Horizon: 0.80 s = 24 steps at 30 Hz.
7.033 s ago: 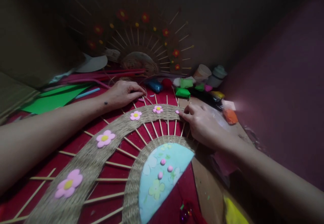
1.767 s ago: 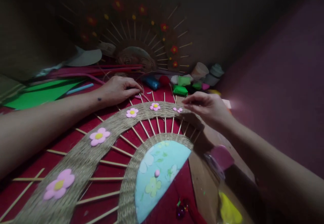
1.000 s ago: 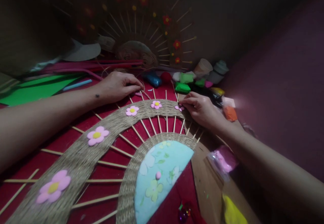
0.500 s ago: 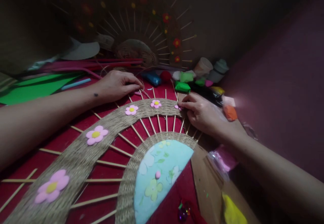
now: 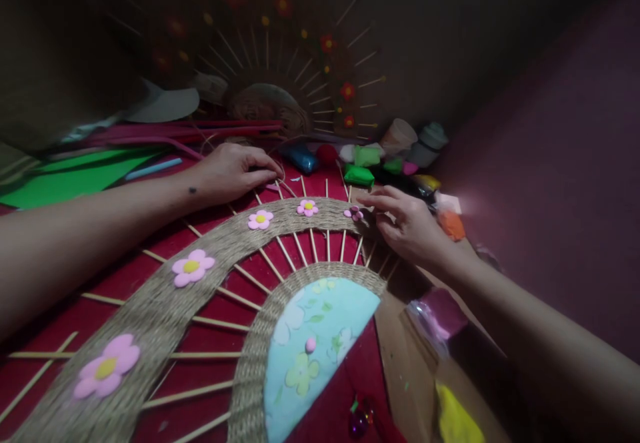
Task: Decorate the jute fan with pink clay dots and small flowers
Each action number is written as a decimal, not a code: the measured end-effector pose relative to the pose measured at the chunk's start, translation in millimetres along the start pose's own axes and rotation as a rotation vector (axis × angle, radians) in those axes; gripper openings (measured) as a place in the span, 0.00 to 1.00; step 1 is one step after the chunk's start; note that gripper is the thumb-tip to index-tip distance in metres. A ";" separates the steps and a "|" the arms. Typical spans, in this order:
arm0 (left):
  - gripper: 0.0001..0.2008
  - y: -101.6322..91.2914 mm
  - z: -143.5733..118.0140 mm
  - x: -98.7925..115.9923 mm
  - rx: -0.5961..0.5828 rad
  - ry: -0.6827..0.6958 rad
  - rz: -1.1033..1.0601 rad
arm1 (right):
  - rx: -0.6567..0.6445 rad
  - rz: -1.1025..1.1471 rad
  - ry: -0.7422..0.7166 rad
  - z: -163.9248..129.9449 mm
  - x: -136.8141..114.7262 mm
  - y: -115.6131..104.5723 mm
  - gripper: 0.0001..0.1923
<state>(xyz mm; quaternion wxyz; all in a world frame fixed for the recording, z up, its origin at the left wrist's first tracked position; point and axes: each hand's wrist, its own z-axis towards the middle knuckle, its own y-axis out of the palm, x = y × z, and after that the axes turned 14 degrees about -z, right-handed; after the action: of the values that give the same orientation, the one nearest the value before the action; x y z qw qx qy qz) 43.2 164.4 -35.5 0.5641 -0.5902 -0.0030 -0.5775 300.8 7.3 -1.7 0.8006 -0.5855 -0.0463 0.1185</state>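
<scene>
A large fan of wooden sticks lies before me, its curved band (image 5: 150, 289) woven from twine. Along the band sit pink clay flowers (image 5: 193, 268) with yellow centres. My left hand (image 5: 235, 171) rests at the far edge, thumb and fingertips closed around the tip of a wooden stick (image 5: 279, 188) beside a loose twine loop. At the band's right part is a cluster of pink petals (image 5: 354, 213) with no yellow centre. Just right of it hovers my right hand (image 5: 400, 219), fingers apart and holding nothing. A small pink ball (image 5: 311, 345) lies on the turquoise flowered half-circle (image 5: 320, 316).
Clay packets, such as a green one (image 5: 359, 175) and an orange one (image 5: 451, 225), line the far right. A pink packet (image 5: 443, 316) and a yellow one (image 5: 457, 413) lie near my right forearm. Green sheets (image 5: 85, 179) are at left. Another fan (image 5: 347, 91) stands behind.
My right hand has drawn slightly back to the right from the pink petals, its fingers spreading, so more petals show. My left hand stays at the stick tip.
</scene>
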 end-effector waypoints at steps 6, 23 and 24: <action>0.19 0.4 -1.0 3.4 0.006 -0.007 0.006 | -0.077 0.168 -0.144 -18.4 -53.6 -36.6 0.10; 0.17 0.3 0.3 1.5 -0.014 0.000 0.021 | -0.287 0.075 -0.336 -60.5 -97.2 -15.6 0.06; 0.17 0.2 0.3 1.6 -0.012 0.000 0.021 | -0.303 0.089 -0.315 -60.6 -96.6 -16.6 0.06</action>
<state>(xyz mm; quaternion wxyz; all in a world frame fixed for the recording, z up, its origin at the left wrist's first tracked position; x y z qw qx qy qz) 44.1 163.5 -34.4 0.5664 -0.5936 0.0065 -0.5717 222.6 -77.2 1.4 0.6804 -0.6747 -0.1623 0.2356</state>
